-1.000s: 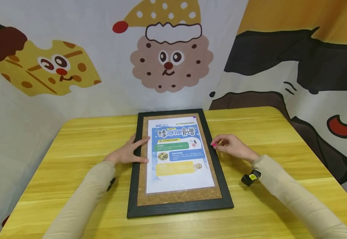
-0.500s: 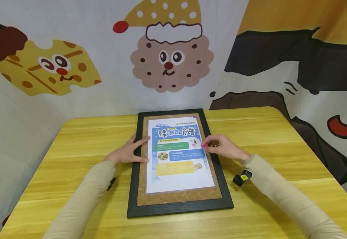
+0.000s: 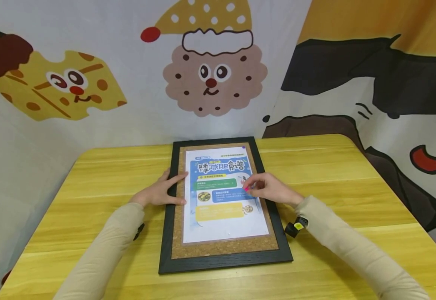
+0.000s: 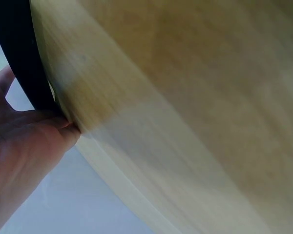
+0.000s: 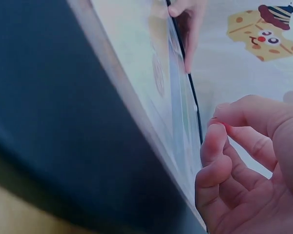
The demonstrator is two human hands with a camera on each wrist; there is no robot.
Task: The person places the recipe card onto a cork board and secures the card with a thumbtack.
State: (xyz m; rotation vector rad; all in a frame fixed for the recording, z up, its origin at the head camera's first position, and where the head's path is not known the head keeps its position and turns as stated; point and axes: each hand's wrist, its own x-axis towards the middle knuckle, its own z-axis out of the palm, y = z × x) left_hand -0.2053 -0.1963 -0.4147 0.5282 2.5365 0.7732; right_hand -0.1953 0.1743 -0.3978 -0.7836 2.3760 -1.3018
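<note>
A black-framed cork board lies on the table with a printed poster on it. Over the board's left frame edge rests my left hand, its thumb and index finger straight and spread toward the poster. In the left wrist view, its other fingers touch the frame's outer side. My right hand pinches a small pink push pin between thumb and fingertips, over the right part of the poster. In the right wrist view the fingertips mostly cover the pin. Whether its point touches the poster, I cannot tell.
A purple push pin sits at the poster's top right corner. The wooden table extends on both sides of the board. A cartoon-printed cloth hangs behind the table.
My right hand has moved left with the pink push pin, from beside the board's right frame to over the poster. The left hand and board have stayed in place.
</note>
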